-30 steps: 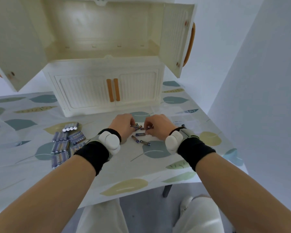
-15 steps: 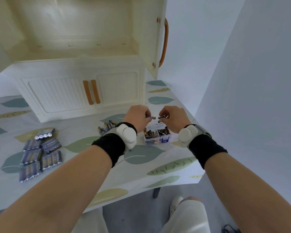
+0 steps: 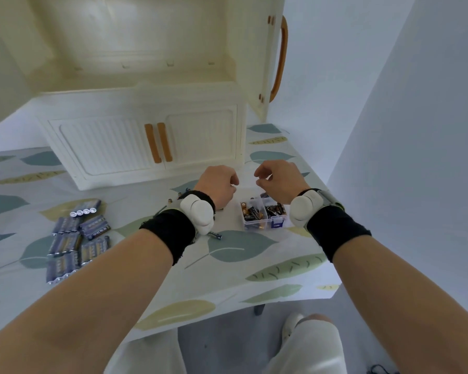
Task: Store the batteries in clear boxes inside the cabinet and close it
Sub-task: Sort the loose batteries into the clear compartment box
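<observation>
A small clear box (image 3: 263,215) with dark loose batteries in its compartments sits on the leaf-patterned table (image 3: 241,268), near the right edge. My left hand (image 3: 219,184) and my right hand (image 3: 276,180) hover just above and behind it. Their fingers are loosely curled, and no battery shows in either. A few loose batteries (image 3: 215,235) lie beside my left wrist. The cream cabinet (image 3: 135,103) stands behind, its upper compartment bare inside and its right door (image 3: 254,55) swung out.
Several shrink-wrapped battery packs (image 3: 76,238) lie at the left of the table. The cabinet's lower doors (image 3: 157,143) are shut, with wooden handles. A white wall (image 3: 403,157) runs close along the right. The table's front edge is near my knees.
Half a second ago each hand pinched a battery above the clear box; now those batteries are gone from my fingers. Before that, both hands picked at loose batteries on the table.
</observation>
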`<state>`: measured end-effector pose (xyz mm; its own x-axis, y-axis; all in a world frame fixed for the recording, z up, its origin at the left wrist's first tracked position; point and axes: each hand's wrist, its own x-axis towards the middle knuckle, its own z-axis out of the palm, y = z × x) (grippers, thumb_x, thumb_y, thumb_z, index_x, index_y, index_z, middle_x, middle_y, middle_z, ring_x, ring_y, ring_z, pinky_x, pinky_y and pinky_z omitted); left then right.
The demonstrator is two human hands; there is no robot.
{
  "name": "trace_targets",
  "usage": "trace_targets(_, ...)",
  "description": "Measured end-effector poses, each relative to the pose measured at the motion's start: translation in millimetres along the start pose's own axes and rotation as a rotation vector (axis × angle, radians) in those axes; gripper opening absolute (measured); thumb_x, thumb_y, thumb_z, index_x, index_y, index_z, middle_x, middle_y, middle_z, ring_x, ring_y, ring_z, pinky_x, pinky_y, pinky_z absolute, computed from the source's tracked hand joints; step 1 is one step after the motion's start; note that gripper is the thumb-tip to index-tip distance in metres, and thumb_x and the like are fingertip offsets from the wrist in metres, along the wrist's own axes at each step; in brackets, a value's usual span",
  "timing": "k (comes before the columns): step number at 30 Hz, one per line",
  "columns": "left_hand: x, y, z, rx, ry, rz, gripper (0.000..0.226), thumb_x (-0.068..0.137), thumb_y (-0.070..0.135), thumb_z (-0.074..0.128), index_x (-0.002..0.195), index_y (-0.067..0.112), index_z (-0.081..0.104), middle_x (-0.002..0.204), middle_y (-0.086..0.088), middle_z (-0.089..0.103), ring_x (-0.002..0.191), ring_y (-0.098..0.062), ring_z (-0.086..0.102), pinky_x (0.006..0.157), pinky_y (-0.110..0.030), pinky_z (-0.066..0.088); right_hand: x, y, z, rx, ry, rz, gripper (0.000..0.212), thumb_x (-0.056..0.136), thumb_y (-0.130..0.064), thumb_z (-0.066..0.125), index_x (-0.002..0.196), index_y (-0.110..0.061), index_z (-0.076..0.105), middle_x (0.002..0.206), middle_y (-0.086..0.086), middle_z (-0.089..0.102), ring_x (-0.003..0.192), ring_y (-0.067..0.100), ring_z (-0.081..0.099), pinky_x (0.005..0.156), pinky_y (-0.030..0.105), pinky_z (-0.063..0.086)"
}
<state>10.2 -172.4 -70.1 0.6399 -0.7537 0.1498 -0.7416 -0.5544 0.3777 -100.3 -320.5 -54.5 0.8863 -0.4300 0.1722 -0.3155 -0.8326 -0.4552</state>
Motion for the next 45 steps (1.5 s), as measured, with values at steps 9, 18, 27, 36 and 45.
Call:
trace_targets(9, -28, -59, -25, 0.024, -0.014, -0.104, 0.019, 0.089, 0.007, 0.057, 0.097, 0.017, 0.072, 0.108, -0.002, 0.069, 0.101, -0.023, 0.063, 0.091, -0.033, 0.050, 12, -50, 29, -0.015, -0.065, -0.104, 0.018, 0.090, -0.019, 0.064, 0.106, -0.019, 0.072, 0.104, -0.003, 0.071, 0.086, 0.010, 0.060, 0.078, 0.020, 0.041)
trace_targets(18, -62, -96, -30, 0.056, -0.093, -0.180, 0.016, 0.088, 0.017, 0.059, 0.099, 0.016, 0.071, 0.105, -0.002, 0.069, 0.099, -0.024, 0.064, 0.087, -0.034, 0.050, -5, -99, 53, -0.152, -0.364, -0.240, 0.003, 0.078, -0.019, 0.073, 0.080, -0.017, 0.074, 0.084, -0.003, 0.072, 0.080, 0.018, 0.065, 0.075, 0.029, 0.054)
trace_targets(27, -73, -103, -23, 0.067, -0.115, -0.096, 0.016, 0.088, 0.023, 0.067, 0.100, 0.016, 0.074, 0.106, -0.007, 0.069, 0.099, -0.028, 0.064, 0.086, -0.032, 0.049, -21, -112, 75, -0.302, -0.502, -0.248, 0.019, 0.076, -0.015, 0.071, 0.094, -0.013, 0.074, 0.096, 0.004, 0.072, 0.088, 0.026, 0.067, 0.079, 0.035, 0.057)
trace_targets(36, -79, -114, -19, 0.165, -0.161, -0.167, 0.014, 0.094, 0.028, 0.061, 0.106, 0.021, 0.066, 0.118, -0.010, 0.051, 0.110, -0.031, 0.053, 0.095, -0.040, 0.047, -8, -112, 71, -0.282, -0.366, -0.188, 0.015, 0.078, -0.022, 0.066, 0.092, -0.017, 0.069, 0.095, 0.003, 0.067, 0.088, 0.023, 0.062, 0.076, 0.033, 0.052)
trace_targets(45, -85, -128, -24, 0.100, 0.022, -0.280, 0.021, 0.098, 0.008, 0.050, 0.118, 0.007, 0.056, 0.115, -0.015, 0.056, 0.104, -0.035, 0.060, 0.087, -0.039, 0.047, -10, -110, 87, -0.359, -0.372, -0.116, 0.015, 0.082, -0.019, 0.063, 0.085, -0.007, 0.071, 0.085, 0.009, 0.069, 0.075, 0.027, 0.063, 0.063, 0.031, 0.053)
